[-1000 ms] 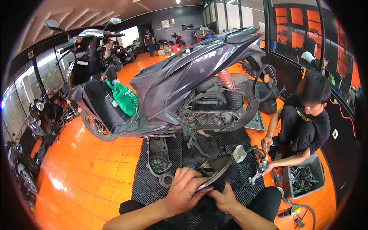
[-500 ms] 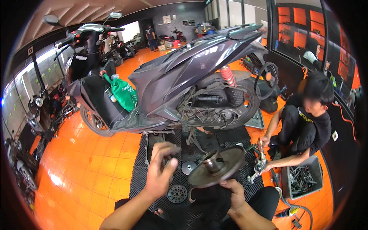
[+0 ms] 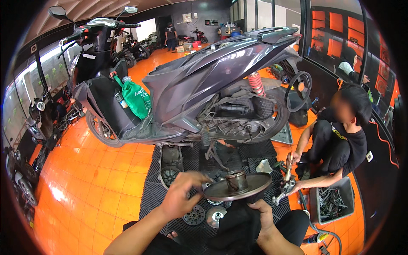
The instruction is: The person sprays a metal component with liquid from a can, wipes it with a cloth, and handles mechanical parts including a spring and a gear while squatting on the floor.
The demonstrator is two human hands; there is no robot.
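A steel pulley face [image 3: 258, 183], a wide disc with a short hub [image 3: 236, 182] standing up from its middle, is held level in front of me. My right hand [image 3: 264, 217] grips it from below at the near right, thumb by the rim, with a black cloth [image 3: 240, 221] hanging under the disc. My left hand [image 3: 180, 197] is raised beside the left rim, fingers bent and partly blurred; the thumb is apart from the index finger and nothing shows between them. Below lie a round plate with holes [image 3: 195, 215] and a shiny metal disc [image 3: 215, 217].
A dark scooter [image 3: 182, 91] with its side opened stands ahead, a green bag [image 3: 136, 100] hanging on it. An engine cover [image 3: 171, 159] lies on the black mat [image 3: 151, 195]. At right a co-worker [image 3: 344, 134] crouches, brushing a metal part [image 3: 287, 187], beside a grey crate [image 3: 315, 208] of tools.
The pulley face has gone from tilted to nearly level. My left hand has moved down and a little right, toward the rim. The co-worker still holds the same part.
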